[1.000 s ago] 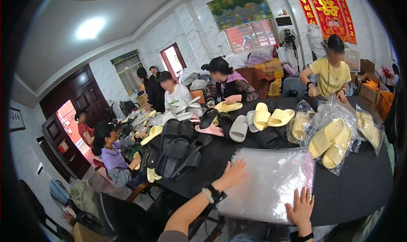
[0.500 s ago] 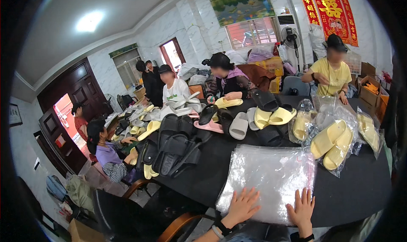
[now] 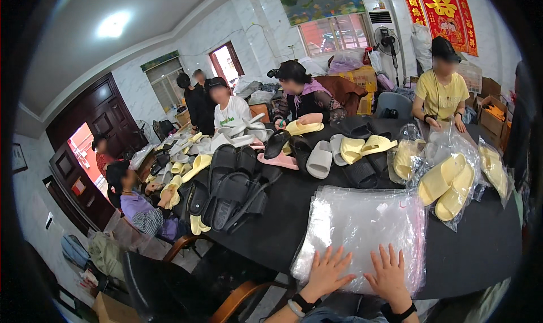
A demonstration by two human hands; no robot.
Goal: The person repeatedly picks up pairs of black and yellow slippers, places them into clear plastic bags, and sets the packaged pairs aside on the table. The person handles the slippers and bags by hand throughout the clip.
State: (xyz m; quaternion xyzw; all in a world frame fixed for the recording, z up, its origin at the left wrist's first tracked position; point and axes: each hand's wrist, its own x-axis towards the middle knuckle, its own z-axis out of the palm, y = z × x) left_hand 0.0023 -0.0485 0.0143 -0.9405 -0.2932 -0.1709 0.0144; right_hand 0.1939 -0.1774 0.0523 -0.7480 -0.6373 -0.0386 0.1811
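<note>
A stack of clear plastic bags point(image 3: 370, 221) lies flat at the near edge of the black table. On its lower left part rests my left hand point(image 3: 329, 272), palm down with fingers spread. My right hand point(image 3: 390, 271) lies flat on the stack's lower right part, its fingers also apart. Neither hand holds anything. Just beyond the stack's upper right corner sits a pair of yellow slippers point(image 3: 447, 187) in a clear bag. A grey slipper point(image 3: 319, 159) and a black slipper point(image 3: 360, 173) lie past its far edge.
Black slippers point(image 3: 235, 196) are heaped left of the bags, with more loose slippers behind. A black armchair point(image 3: 158, 289) stands at lower left. Across the table, a person in yellow point(image 3: 443, 94) handles bagged slippers; a person in purple point(image 3: 141, 207) holds a yellow slipper at left.
My right hand has shifted slightly left, closer to my left hand, which moved a little right. The person in yellow has lowered both hands to the bags.
</note>
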